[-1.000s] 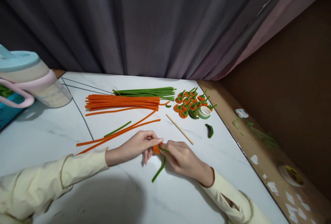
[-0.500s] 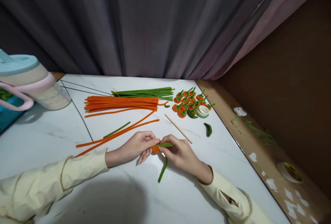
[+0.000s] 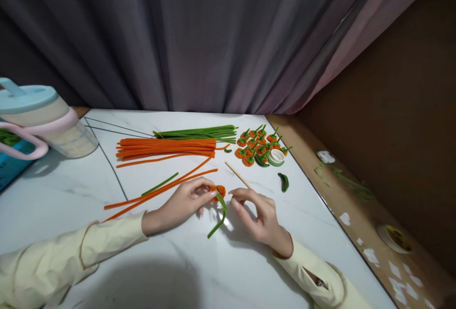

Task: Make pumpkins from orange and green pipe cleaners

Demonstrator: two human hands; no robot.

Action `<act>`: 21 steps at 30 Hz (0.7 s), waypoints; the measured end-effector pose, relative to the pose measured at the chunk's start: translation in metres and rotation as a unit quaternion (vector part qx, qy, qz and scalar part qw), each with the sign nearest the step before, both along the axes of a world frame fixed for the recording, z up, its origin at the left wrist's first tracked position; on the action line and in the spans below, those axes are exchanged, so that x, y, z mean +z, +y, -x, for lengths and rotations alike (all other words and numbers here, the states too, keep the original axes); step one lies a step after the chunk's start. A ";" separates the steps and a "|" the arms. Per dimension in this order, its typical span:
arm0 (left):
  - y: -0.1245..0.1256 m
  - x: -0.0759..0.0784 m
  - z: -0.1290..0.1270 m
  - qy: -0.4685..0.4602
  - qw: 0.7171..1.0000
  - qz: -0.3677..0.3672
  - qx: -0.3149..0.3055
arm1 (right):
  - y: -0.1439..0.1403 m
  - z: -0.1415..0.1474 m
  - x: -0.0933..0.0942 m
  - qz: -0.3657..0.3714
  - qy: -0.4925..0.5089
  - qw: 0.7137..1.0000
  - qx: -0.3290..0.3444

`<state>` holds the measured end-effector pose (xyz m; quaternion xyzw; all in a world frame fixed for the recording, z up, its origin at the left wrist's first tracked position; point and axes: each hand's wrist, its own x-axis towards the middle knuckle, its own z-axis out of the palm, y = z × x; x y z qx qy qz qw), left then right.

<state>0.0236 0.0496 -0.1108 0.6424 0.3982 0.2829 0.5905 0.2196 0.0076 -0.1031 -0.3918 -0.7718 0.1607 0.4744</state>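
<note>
Between the thumb and fingers of my left hand (image 3: 188,200) is a small orange pipe-cleaner coil (image 3: 221,190). A green pipe cleaner (image 3: 216,227) runs out of it and bends down toward the table. Just to the right, my right hand (image 3: 257,211) hovers apart from the coil, thumb and index finger slightly parted, nothing visible between them. A thin wooden stick (image 3: 237,173) lies behind that hand, its near end hidden by the fingers. Two long orange pipe cleaners (image 3: 160,190) and a short green piece (image 3: 159,184) lie beyond my left wrist.
Bundles of orange pipe cleaners (image 3: 167,148) and green pipe cleaners (image 3: 199,132) lie at the back. Several finished orange pieces with green stems (image 3: 261,148) cluster right, beside a tape roll (image 3: 276,157) and a curved green piece (image 3: 283,182). A lidded tumbler (image 3: 67,130) stands left.
My right hand has let go of the green pipe cleaner and moved slightly right. The coil has turned in my left hand, and its green strand now points downward. The view has shifted slightly.
</note>
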 end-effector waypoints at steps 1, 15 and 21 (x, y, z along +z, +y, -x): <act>0.002 0.005 0.001 0.014 0.999 -0.048 -0.001 | 0.002 -0.002 0.005 0.004 0.007 1.000 -0.016; 0.027 0.110 0.018 -0.042 0.772 -0.630 0.071 | 0.055 0.015 0.126 -0.151 -0.081 0.977 0.126; 0.026 0.133 0.030 -0.069 0.791 -0.608 0.009 | 0.052 0.024 0.145 -0.229 -0.101 0.964 0.092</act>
